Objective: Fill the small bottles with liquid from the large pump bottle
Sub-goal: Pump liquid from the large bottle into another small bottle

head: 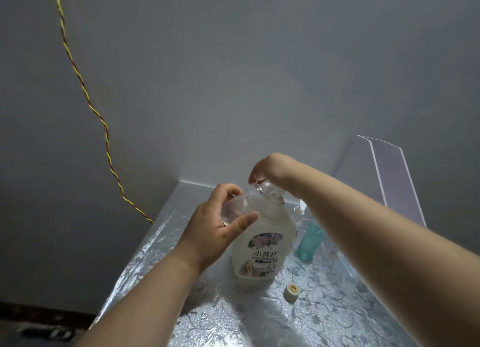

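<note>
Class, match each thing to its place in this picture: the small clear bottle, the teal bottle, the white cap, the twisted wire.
Things:
1. small clear bottle
2. teal bottle
3. white cap
4. twisted wire

Places:
A. hanging along the wall
B. held in the left hand
C. on the table, in front of the large bottle
D. standing on the table, right of the large bottle

Pairs: 1-B, 2-D, 3-C, 4-A

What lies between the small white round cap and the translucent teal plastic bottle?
Nothing; the head view shows only bare silver floral tabletop between the small white round cap and the translucent teal bottle.
</note>
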The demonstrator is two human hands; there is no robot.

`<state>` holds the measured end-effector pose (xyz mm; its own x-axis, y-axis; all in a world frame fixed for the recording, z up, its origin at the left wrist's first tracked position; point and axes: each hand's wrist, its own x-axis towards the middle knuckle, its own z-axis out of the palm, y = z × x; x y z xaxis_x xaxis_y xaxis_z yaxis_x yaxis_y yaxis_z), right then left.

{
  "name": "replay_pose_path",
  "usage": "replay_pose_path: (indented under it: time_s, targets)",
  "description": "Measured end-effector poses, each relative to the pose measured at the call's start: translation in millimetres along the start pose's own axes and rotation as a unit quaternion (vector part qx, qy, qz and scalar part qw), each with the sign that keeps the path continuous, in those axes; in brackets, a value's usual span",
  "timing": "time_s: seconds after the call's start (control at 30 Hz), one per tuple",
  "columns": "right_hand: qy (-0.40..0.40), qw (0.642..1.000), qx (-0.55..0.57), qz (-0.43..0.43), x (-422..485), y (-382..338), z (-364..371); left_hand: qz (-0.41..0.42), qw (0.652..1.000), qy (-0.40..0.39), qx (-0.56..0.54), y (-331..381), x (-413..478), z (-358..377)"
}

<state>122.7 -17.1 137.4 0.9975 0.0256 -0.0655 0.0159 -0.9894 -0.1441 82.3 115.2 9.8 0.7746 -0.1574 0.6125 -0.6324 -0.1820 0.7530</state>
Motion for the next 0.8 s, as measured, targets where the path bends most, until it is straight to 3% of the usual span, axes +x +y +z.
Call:
replay_pose_path:
  time_s: [0.2,0.43,0.67,0.8]
  targets:
    - [-0.017,0.999,-0.031,0.005,-2,2,5,-0.002,1.000,-0.006,-0.001,-5,-1,2]
    - [0.050,0.995,-0.084,-0.013,-2,0,-7,0.006,1.000,-0.006,0.005,2,-1,-1]
    - [-0.038,0.995,-0.096,0.003,9,-3,-1,0.004,1.000,0.006,0.001,-5,0,2]
    - [-0.016,0.998,-0.060,-0.002,9,4,6,-0.001,1.000,0.001,0.004,-7,-1,1]
